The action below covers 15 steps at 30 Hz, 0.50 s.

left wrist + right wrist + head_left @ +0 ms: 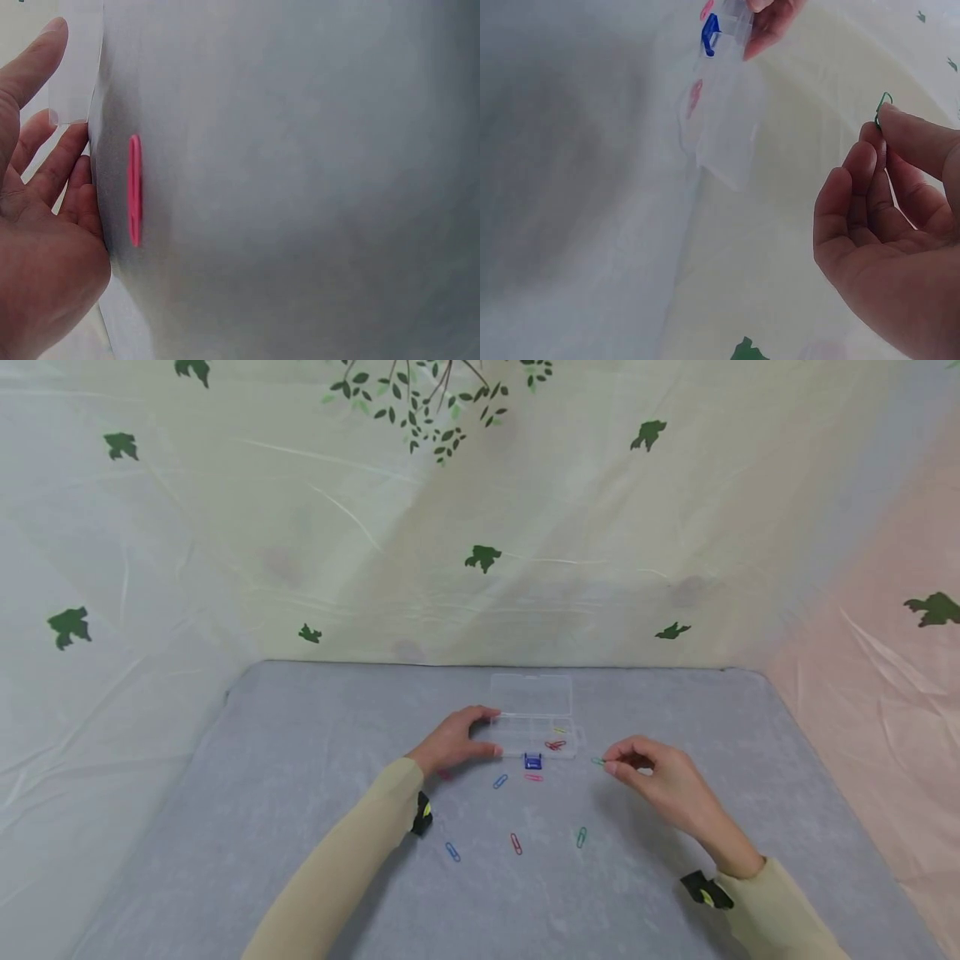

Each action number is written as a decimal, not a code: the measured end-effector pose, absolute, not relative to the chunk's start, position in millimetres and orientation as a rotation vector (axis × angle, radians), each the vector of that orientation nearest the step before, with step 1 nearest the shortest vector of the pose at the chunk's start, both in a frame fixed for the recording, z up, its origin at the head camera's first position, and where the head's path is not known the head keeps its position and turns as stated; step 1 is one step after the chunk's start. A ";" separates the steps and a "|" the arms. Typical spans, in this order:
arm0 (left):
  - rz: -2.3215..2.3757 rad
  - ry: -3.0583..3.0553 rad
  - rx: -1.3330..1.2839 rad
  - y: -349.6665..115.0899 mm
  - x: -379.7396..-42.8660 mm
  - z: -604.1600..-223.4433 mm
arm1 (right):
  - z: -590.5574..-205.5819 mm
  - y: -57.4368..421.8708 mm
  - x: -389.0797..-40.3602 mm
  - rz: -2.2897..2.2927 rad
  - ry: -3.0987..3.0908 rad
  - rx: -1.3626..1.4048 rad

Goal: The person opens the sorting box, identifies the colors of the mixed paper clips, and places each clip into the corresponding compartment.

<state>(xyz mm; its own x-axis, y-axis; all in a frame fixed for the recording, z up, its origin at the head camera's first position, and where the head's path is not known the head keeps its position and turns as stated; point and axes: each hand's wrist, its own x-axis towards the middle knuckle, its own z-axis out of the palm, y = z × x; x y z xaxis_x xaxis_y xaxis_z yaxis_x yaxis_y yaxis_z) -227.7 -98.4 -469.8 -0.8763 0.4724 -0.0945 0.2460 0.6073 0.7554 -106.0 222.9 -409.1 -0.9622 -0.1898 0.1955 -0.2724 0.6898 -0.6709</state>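
A clear plastic compartment box lies with its lid raised at the back and a blue latch at the front. My left hand holds its left end, thumb at the front corner and fingers at the back. Between thumb and fingertips, my right hand pinches a green paper clip, just right of the box. Inside the box, red paper clips and a yellow paper clip lie in the right part. A pink paper clip rests on the table near my left hand.
On the grey table in front of the box lie a pink clip, a blue clip, another blue clip, a red clip and a green clip. Leaf-printed curtains enclose the back and sides.
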 end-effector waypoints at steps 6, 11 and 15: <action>1.129 2.554 0.582 -99.3 -228.1 -469.9 | -407.9 215.6 -116.7 1.160 -2.782 0.381; 1.113 2.560 0.588 -99.4 -229.3 -472.0 | -408.7 210.1 -125.9 1.174 -2.780 0.373; 1.119 2.558 0.589 -99.1 -229.2 -472.0 | -409.4 205.8 -133.3 1.194 -2.765 0.389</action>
<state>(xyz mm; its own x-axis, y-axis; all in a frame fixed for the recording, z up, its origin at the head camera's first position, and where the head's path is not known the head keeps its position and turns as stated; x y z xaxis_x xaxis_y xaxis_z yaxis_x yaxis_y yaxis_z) -229.2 -99.1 -472.0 -0.8755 0.4736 -0.0956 0.2512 0.6152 0.7473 -133.3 205.8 -409.4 -0.9618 -0.1915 0.1954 -0.2736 0.6592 -0.7005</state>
